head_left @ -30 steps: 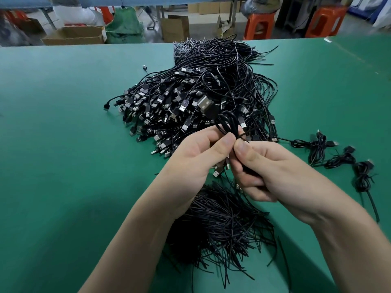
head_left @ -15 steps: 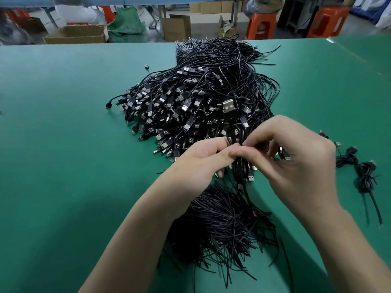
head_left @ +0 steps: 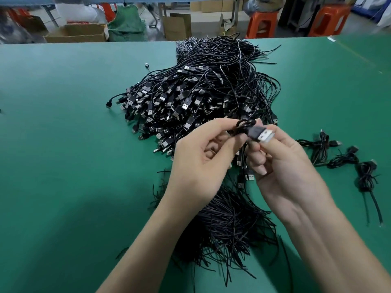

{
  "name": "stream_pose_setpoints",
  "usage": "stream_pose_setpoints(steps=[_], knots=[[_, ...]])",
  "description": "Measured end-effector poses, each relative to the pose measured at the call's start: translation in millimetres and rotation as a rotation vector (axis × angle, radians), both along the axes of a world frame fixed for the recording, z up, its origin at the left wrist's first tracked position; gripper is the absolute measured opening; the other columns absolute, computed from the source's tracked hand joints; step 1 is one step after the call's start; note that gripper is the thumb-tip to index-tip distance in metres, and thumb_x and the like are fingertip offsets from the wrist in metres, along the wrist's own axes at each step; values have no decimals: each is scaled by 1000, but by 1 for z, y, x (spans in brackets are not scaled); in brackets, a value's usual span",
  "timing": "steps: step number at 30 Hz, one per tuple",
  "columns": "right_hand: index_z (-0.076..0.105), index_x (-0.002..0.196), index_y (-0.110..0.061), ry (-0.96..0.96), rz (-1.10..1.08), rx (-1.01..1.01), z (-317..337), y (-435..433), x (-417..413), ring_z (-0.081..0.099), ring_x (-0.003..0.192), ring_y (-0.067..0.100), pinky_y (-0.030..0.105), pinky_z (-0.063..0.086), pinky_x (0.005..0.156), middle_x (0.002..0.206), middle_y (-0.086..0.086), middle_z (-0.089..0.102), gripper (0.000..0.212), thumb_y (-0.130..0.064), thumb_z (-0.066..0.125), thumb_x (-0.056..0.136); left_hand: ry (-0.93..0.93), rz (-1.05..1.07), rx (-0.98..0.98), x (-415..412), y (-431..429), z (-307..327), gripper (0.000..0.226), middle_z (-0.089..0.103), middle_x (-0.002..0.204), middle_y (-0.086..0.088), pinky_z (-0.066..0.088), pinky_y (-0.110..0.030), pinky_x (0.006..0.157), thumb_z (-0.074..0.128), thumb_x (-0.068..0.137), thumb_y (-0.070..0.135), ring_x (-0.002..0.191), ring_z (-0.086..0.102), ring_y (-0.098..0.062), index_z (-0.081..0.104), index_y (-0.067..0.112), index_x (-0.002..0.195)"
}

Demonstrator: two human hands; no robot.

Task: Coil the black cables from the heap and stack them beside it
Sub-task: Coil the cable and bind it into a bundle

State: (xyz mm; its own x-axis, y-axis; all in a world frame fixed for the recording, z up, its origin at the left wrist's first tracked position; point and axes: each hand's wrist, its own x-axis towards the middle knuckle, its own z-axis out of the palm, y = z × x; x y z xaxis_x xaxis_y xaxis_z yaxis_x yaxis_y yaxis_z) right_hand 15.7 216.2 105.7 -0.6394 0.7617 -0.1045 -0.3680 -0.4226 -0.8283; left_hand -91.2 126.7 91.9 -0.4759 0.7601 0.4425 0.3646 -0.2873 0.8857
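One cable (head_left: pixel 243 129) is being coiled. Its small loops are pinched by the left hand (head_left: pixel 201 159), and its plug (head_left: pixel 262 135) is gripped by the right hand (head_left: pixel 283 166), just above the heap's (head_left: pixel 201 92) near edge. Next, the plug end probably needs securing. The coil is then to be laid with the coiled cables (head_left: pixel 342 159) on the tabletop (head_left: pixel 63 144), right of the hands.

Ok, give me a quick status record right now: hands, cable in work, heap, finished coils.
left hand: pinches the small coil of the cable
right hand: holds that cable's USB plug
heap: large, on the table behind the hands
coiled cables: three, lying side by side right of the heap
short black strands: bundle near the person, under the wrists
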Motion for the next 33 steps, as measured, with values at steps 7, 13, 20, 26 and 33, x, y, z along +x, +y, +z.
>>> stream_pose_setpoints(steps=[7,13,20,26,33], knots=[[64,72,-21,-68,-84,269,5,3,7,45,46,4,12,38,44,59,-4,56,15,-24,74,82,-410,-146,-165,-5,-2,10,42,80,91,-9,48,-23,46,45,105,51,74,78,-23,81,34,93],[62,72,-21,-145,-129,475,5,0,6,47,51,11,18,42,49,62,2,57,22,-20,74,91,-468,-136,-111,-12,-5,6,14,79,99,-3,51,-19,58,78,88,20,85,70,-9,79,29,99],[61,74,-22,-173,-203,596,-1,-4,3,40,60,16,25,35,54,64,1,51,22,-21,73,92,-82,28,-48,-12,-5,10,50,74,98,3,48,-20,63,79,88,4,80,62,-6,65,23,132],[59,73,-18,-41,-69,55,-2,1,1,38,45,4,14,31,44,59,-4,51,30,2,58,95,295,127,-44,-3,-5,8,35,69,101,9,40,-16,79,76,92,5,94,62,-12,77,24,121],[58,69,-21,-74,-76,96,3,6,5,36,45,4,13,33,43,64,-4,56,24,-14,70,88,33,-89,-200,-9,-11,14,21,74,78,-12,49,-54,59,62,104,33,65,62,-40,79,39,115]])
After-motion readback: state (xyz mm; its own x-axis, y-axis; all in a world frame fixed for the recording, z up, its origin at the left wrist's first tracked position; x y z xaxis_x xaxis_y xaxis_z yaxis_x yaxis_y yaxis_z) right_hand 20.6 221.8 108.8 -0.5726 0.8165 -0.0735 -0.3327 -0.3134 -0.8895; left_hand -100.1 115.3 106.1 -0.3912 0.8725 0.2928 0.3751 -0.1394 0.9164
